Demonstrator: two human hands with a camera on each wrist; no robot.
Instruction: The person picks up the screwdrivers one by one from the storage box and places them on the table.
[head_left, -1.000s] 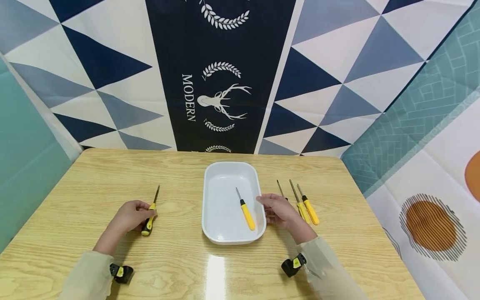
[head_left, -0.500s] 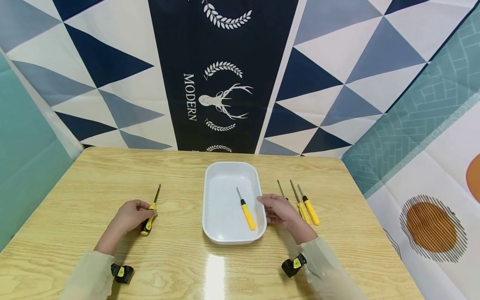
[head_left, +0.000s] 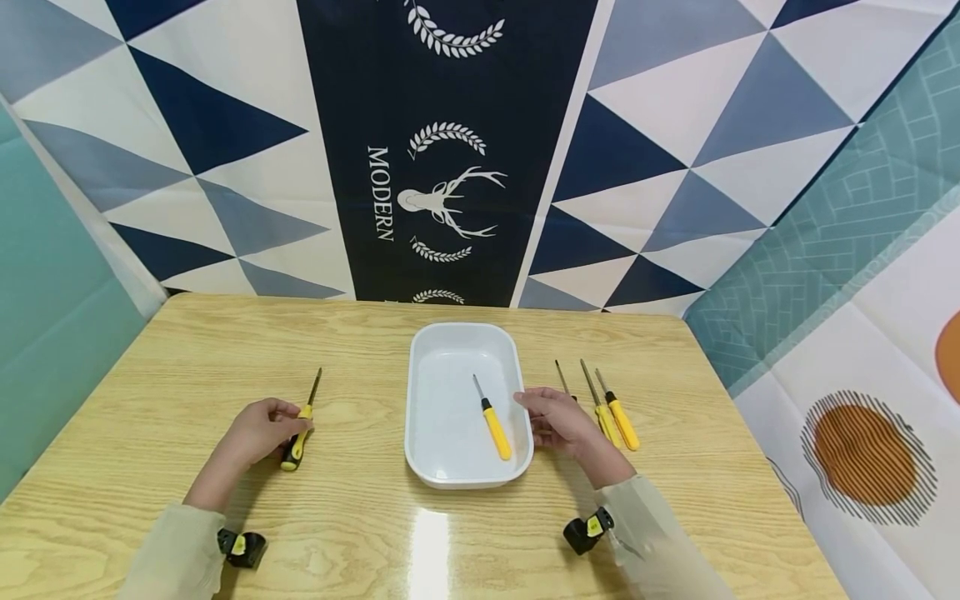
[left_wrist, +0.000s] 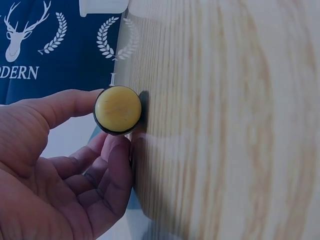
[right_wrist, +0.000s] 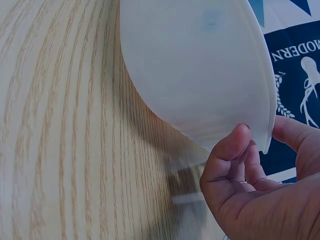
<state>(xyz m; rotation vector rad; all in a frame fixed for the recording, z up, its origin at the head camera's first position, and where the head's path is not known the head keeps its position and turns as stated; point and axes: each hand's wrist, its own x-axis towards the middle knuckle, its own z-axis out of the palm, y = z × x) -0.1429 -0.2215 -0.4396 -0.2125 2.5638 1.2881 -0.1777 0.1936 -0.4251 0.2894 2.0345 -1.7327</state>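
Observation:
In the head view my left hand (head_left: 258, 432) pinches a yellow-and-black screwdriver (head_left: 294, 452) by its handle, low at the table, its shaft pointing away from me. The left wrist view shows the round yellow handle end (left_wrist: 118, 110) between thumb and fingers. My right hand (head_left: 558, 423) holds the right rim of a white plastic tray (head_left: 438, 425). Seen from the right wrist, the thumb is over the rim and the curled fingers are at the outer wall (right_wrist: 200, 65). Inside the tray lies one screwdriver with a yellow handle (head_left: 496, 432).
Right of the tray, two yellow-handled screwdrivers (head_left: 622, 423) (head_left: 607, 427) lie side by side on the wooden table (head_left: 360, 533). A third screwdriver (head_left: 562, 377) is partly hidden behind my right hand. A patterned cloth (head_left: 442, 100) hangs behind the table's far edge.

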